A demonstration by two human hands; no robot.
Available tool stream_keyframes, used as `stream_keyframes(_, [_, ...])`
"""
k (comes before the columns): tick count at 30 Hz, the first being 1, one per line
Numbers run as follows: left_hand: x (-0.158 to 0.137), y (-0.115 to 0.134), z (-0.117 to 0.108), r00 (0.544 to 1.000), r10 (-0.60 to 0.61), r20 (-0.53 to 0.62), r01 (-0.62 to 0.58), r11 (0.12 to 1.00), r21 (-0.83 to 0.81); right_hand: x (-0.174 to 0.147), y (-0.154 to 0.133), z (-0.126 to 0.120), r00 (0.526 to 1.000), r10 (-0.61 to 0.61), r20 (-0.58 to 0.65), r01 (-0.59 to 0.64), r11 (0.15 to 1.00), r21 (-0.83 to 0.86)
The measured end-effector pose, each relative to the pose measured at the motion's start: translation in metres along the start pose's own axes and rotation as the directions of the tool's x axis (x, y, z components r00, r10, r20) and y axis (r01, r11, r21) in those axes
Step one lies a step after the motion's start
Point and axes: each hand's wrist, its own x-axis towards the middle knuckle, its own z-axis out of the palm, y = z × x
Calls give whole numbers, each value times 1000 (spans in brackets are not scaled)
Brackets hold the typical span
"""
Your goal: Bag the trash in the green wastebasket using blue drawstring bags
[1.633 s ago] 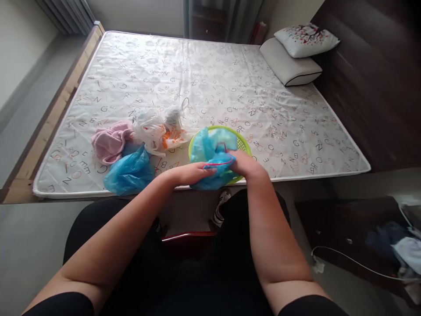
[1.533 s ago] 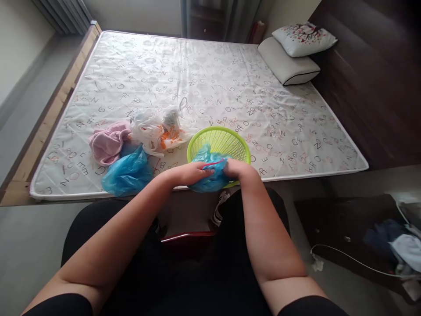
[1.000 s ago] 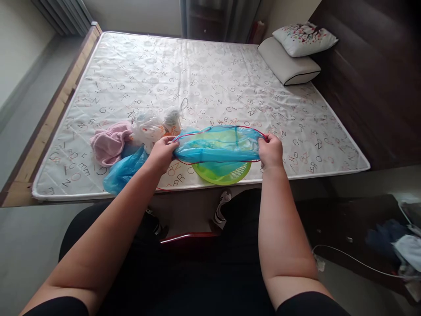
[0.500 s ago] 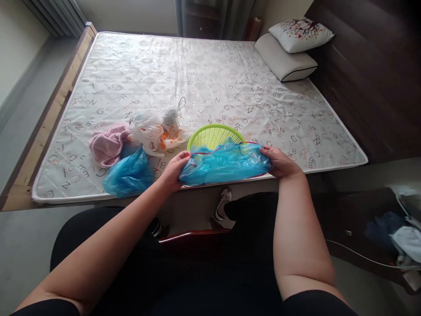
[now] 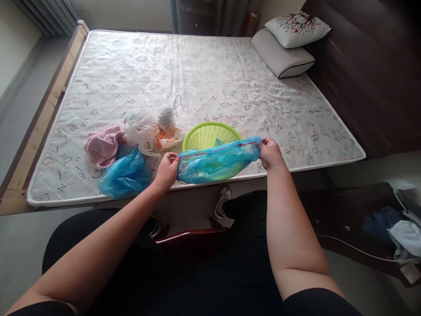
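A translucent blue plastic bag (image 5: 213,163) with a red drawstring along its top edge is stretched between my two hands. My left hand (image 5: 166,171) pinches its left top corner. At the opposite corner, my right hand (image 5: 271,152) grips the bag with fingers closed. Behind and beneath the bag stands a lime-green plastic basket (image 5: 210,133), its near side partly covered by the blue film. Left of my left hand lies a second crumpled blue bag (image 5: 125,175), close to my forearm.
On the patterned mattress (image 5: 131,66), a pink cloth (image 5: 103,147) and crumpled white plastic bags (image 5: 141,129) with orange print lie left of the basket. Two pillows (image 5: 283,55) are stacked at the far right. A dark nightstand (image 5: 335,210) with a cable stands at the right.
The bag's top edge has been pulled straighter, with the red drawstring now nearly taut. My hands have shifted slightly left in view, and the whole scene has shifted a little left too.
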Motion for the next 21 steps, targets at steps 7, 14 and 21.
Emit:
stream_keyframes(7, [17,25,-11,957,278,77,-276,960,-41,2,-5,36,985,-158,63,164,982,-99])
stream_keyframes(14, [19,37,-21,861,405,307,-500,782,372,-16,-22,62,956,-195,217,247,938,-244])
stream_keyframes(21, [30,46,-39,944,330,3,-298,848,438,-39,-45,85,889,-331,315,432,836,-338])
